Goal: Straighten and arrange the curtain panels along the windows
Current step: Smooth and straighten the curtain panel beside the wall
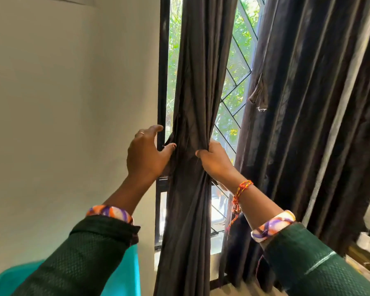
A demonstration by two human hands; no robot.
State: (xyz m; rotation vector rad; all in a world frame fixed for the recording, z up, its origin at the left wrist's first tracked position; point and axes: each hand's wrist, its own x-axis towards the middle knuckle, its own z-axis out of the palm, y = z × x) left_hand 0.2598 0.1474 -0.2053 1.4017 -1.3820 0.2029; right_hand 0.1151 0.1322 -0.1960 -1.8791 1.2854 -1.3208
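Head view: my right hand has a closed grip on the narrow curtain panel, fabric bunched inside curled fingers. My left hand is spread open — thumb touching the panel's left edge, fingers beside the window frame. The wider curtain panel hangs right, untouched.

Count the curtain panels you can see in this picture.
2. A narrow bunched panel hangs at the window's left, held by both hands. A wider panel hangs at the right, untouched. More may lie beyond the right edge.
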